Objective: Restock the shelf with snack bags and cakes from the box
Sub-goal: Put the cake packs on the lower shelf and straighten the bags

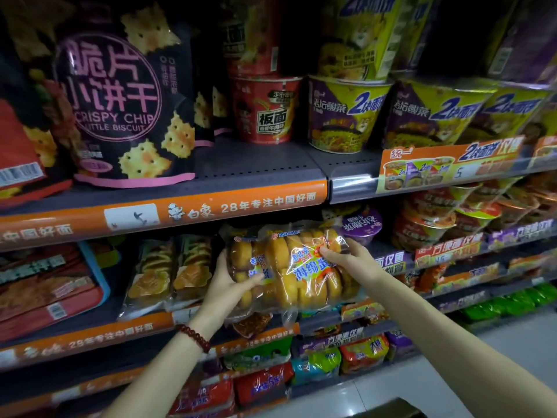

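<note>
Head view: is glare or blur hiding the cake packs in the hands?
Head view: glare streaks the clear plastic pack of golden sponge cakes, its blue label still readable; left hand and right hand look sharp; upper corners fall dark, and the orange-edged grey shelf bows from wide-angle distortion.

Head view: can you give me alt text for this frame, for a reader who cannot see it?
Both hands hold clear bags of round golden cakes at a store shelf: the left hand grips the left cake bag, the right hand the right cake bag. Cracker bags and noodle cups fill the shelf above.
</note>
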Available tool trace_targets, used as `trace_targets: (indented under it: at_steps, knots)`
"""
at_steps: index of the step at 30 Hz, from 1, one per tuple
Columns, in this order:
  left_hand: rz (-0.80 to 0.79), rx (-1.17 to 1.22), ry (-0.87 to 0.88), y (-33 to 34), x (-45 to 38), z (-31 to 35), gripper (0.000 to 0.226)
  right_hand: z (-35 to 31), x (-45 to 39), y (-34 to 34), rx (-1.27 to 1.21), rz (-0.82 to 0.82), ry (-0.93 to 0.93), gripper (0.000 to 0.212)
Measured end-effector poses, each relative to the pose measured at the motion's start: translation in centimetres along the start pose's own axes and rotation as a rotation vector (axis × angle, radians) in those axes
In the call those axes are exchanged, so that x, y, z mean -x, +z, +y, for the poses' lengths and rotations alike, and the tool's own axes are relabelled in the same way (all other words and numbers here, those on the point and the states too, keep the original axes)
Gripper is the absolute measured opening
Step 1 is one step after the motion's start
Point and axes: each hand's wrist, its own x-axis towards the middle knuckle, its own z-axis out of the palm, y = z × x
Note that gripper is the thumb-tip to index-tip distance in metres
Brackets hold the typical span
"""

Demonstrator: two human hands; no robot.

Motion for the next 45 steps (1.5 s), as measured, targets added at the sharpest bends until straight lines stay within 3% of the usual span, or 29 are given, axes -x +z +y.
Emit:
trace_targets:
  at_steps: [3,7,12,15,21,24,28,29,33,35,40,42,45]
  knots:
    - [-0.066,0.023,-0.053,-0.6,0.2,-0.1,0.104,0.1,-0.5,-0.3,-0.015,-0.019,0.018,0.045]
    - [-0.104,0.075,-0.078,-0.9,0.7,-0.5,0.104,0.4,-0.9,-0.4,-0.032,-0.050,0.009,0.049]
    - [0.024,0.243,-0.120,-0.3,0.8,-1.1,0.096,0.4,-1.1,-0.4,-0.044,-0.068,0.005,0.056]
    - [0.083,0.325,-0.108,0.0,0.8,-0.7,0.089,0.5,-0.7,-0.8,-0.070,-0.061,0.007,0.082]
    - [0.131,0.424,-0.154,-0.4,-1.2,1.2,0.080,1.7,-0.1,-3.0,-0.108,-0.062,-0.001,0.074]
    - [0.109,0.362,-0.163,0.0,-2.7,1.5,0.095,2.3,0.3,-3.8,-0.152,-0.076,0.031,0.067]
    - [0.001,0.164,-0.203,1.1,-3.3,0.8,0.097,2.9,0.7,-5.0,-0.229,-0.017,0.080,0.101]
    - [-0.027,0.139,-0.214,1.2,-3.3,0.7,0.094,3.1,0.8,-5.4,-0.256,-0.001,0.089,0.100]
    - [-0.129,0.078,-0.261,0.3,-3.7,0.6,0.099,3.2,1.5,-6.5,-0.266,-0.008,0.091,0.065]
    - [-0.156,0.055,-0.268,0.0,-3.8,0.6,0.095,3.2,1.7,-6.8,-0.277,0.021,0.097,0.062]
    - [0.007,-0.380,-0.038,0.6,-3.8,0.6,0.086,3.7,1.7,-6.9,-0.301,0.100,0.135,0.102]
    - [0.095,-0.450,0.037,0.5,-3.6,0.1,0.088,3.7,1.9,-6.7,-0.298,0.090,0.127,0.097]
    - [0.076,-0.358,0.080,0.5,-2.6,-0.8,0.101,3.0,2.6,-6.0,-0.280,0.070,0.117,0.079]
